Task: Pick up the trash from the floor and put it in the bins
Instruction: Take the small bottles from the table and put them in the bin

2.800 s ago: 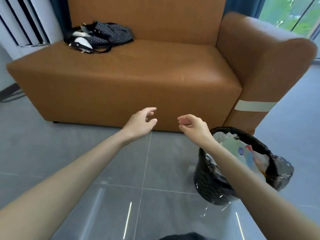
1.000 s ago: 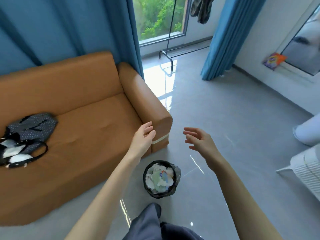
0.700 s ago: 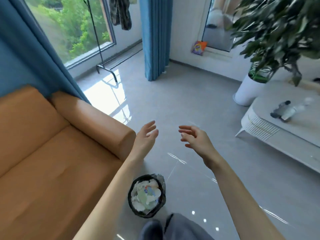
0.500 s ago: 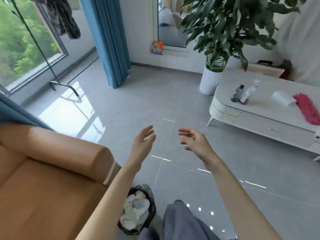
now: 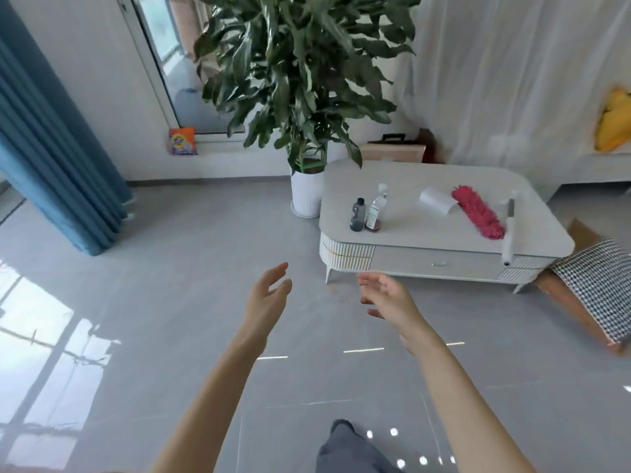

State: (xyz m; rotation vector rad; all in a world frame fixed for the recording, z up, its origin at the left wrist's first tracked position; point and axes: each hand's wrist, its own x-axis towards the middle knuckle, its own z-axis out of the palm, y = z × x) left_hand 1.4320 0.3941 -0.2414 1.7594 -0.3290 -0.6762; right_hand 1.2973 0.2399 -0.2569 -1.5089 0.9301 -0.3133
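A: Scanning the grey floor (image 5: 164, 302), do you spot any trash; I see none on the bare tiles from nine o'clock round to three o'clock.

B: None that I can be sure of; no bin shows in this view either; the only floor item that might count is the orange packet (image 5: 182, 141) at about eleven o'clock, leaning against the wall beside the blue curtain (image 5: 58, 158), though I cannot tell whether it is rubbish.

A: And the hands?

B: Left hand (image 5: 268, 300) and right hand (image 5: 389, 297) are both raised in front, fingers loosely spread, palms turned toward each other, holding nothing.

A: So which hand would go?

B: If the packet is the target, it lies up and left of both, well apart; the left hand is nearer; it stands upright, long axis roughly vertical, so I would judge a pinch at its top edge suits.

A: The white table (image 5: 444, 233) at two o'clock?

B: Bottles and a red duster (image 5: 478, 216) sit on it; not floor trash.
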